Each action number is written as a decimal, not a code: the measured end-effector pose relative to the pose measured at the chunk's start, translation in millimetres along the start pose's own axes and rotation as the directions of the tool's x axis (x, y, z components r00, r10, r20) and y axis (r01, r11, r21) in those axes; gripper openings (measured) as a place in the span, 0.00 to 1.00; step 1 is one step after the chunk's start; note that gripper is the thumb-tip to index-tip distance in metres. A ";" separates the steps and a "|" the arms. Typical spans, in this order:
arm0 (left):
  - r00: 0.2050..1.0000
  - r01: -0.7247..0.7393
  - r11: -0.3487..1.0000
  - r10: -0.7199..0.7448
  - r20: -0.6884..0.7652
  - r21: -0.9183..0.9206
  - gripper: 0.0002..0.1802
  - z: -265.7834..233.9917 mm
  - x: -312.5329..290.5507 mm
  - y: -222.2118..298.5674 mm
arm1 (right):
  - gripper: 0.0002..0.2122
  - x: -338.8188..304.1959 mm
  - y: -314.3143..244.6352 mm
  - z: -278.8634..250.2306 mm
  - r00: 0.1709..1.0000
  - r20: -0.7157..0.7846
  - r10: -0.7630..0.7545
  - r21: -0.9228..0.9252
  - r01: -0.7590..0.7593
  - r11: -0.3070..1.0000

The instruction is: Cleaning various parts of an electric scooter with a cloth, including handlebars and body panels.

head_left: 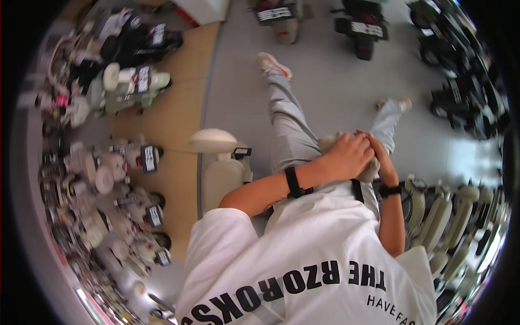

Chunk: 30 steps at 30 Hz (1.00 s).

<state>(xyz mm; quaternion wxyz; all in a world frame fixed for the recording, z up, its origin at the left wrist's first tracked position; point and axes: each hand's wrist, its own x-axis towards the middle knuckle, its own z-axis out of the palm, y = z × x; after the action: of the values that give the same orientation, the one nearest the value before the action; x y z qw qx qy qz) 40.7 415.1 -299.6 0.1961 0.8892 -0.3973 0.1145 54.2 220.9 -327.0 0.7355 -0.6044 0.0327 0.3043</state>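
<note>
Both hands come together in front of my waist around a crumpled grey-beige cloth (330, 142). My left hand (351, 154) lies over the cloth with its fingers curled closed, and a bunched part of it sticks out below the knuckles. From the other side my right hand (382, 158) closes in, its fingers bent against the left fingers and the cloth. Much of the cloth is hidden beneath the hands. Each wrist wears a black band. Close by on the left is a cream scooter seat (223, 181) with a rounded backrest (214, 141).
Rows of parked scooters (116, 173) line the left side on a tan floor strip (187, 108). Dark scooters (362, 27) stand ahead and at the far right. Several cream scooters (437, 216) are packed at the lower right. My legs stretch forward over the grey floor (336, 76).
</note>
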 end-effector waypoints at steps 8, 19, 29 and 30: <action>0.963 0.142 0.653 -0.264 -0.047 -0.744 0.11 -13.8 -48.6 -43.1 | 0.24 -15.4 -19.3 39.3 0.973 0.088 -0.211 -0.589 0.222 0.777; 0.806 0.431 0.453 -0.583 0.106 -0.780 0.13 -38.5 -135.0 -71.1 | 0.24 16.5 -69.0 102.6 0.956 0.293 -0.006 -0.861 0.267 0.432; 0.559 0.446 0.349 -0.828 -0.049 -0.824 0.10 -107.6 -210.2 -48.7 | 0.17 26.4 -126.0 225.4 0.638 0.767 -0.067 -0.634 0.770 0.069; 0.499 0.475 0.339 -0.864 -0.069 -0.812 0.10 -112.7 -224.2 -50.0 | 0.18 26.9 -130.1 242.6 0.578 0.808 -0.111 -0.574 0.816 0.072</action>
<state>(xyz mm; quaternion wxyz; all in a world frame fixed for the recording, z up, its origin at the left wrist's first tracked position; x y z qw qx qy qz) -74.7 643.4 -291.9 0.6419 0.7583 0.0803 0.0802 61.9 441.5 -160.3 0.2522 -0.7543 -0.5875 0.1491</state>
